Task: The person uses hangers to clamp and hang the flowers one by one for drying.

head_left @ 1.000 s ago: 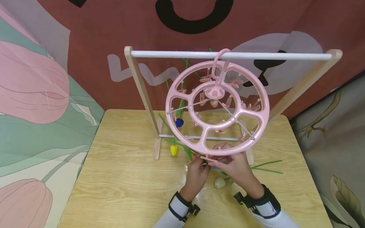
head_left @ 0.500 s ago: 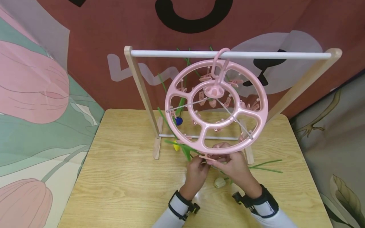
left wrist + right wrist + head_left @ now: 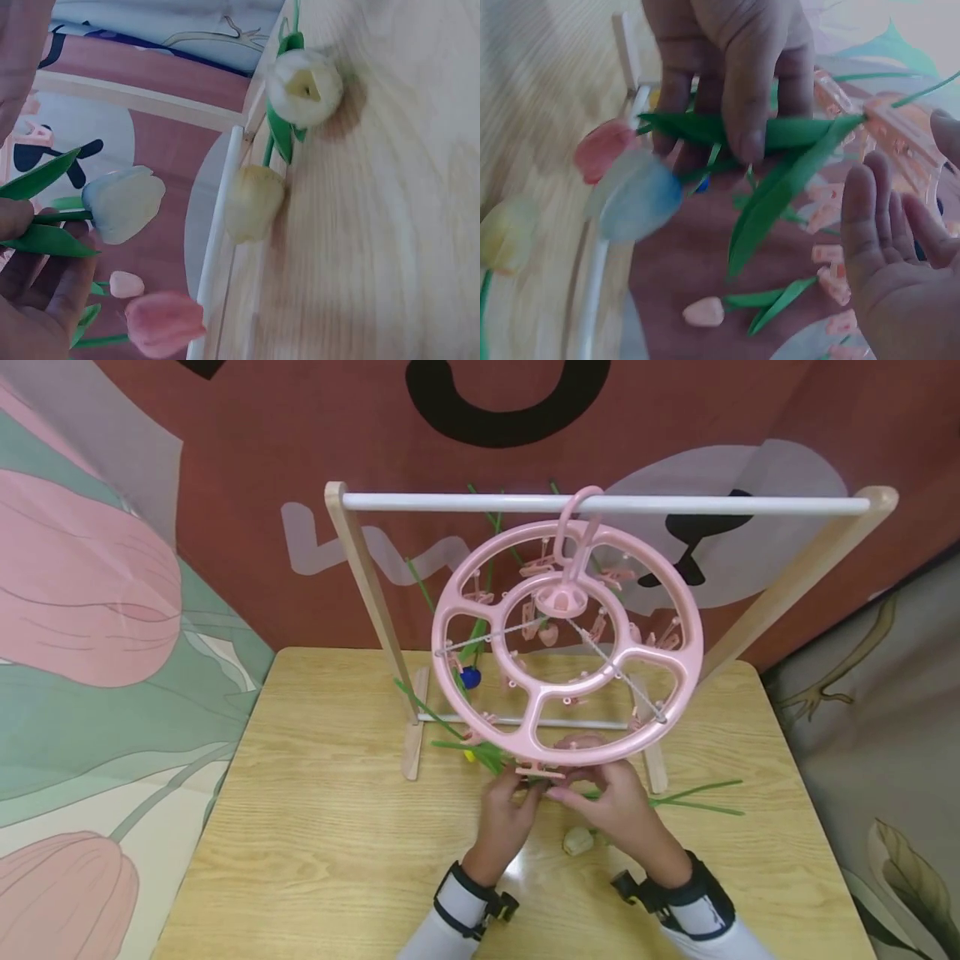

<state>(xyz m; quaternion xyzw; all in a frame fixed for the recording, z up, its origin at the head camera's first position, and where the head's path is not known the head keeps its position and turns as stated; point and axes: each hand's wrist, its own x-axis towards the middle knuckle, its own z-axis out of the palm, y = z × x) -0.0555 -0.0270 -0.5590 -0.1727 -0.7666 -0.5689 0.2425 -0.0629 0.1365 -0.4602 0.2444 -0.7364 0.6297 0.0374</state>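
Note:
My left hand (image 3: 506, 822) pinches the green stem and leaves of a white tulip (image 3: 124, 204) with a blue tint, its bloom hanging downward. A pink clothespin (image 3: 904, 139) on the round hanger's front rim sits at the upper end of this stem. My right hand (image 3: 904, 277) is beside the clothespin with its fingers extended and thumb apart, seemingly gripping nothing. The pink round clip hanger (image 3: 540, 752) partly hides the fingers in the head view. Near the hands hang a pink tulip (image 3: 163, 324) and a smaller pink tulip (image 3: 703, 311).
The hanger hooks over the white bar (image 3: 450, 502) of a wooden stand (image 3: 367, 585). A blue flower (image 3: 470, 677) and a yellow tulip (image 3: 470, 755) hang at the left. Pale tulips (image 3: 578, 841) lie on the wooden table (image 3: 315, 843), their stems pointing right.
The front clothespin has shifted slightly left, away from my right thumb. My left hand has moved a little left with the tulip. The yellow tulip has become mostly hidden behind leaves.

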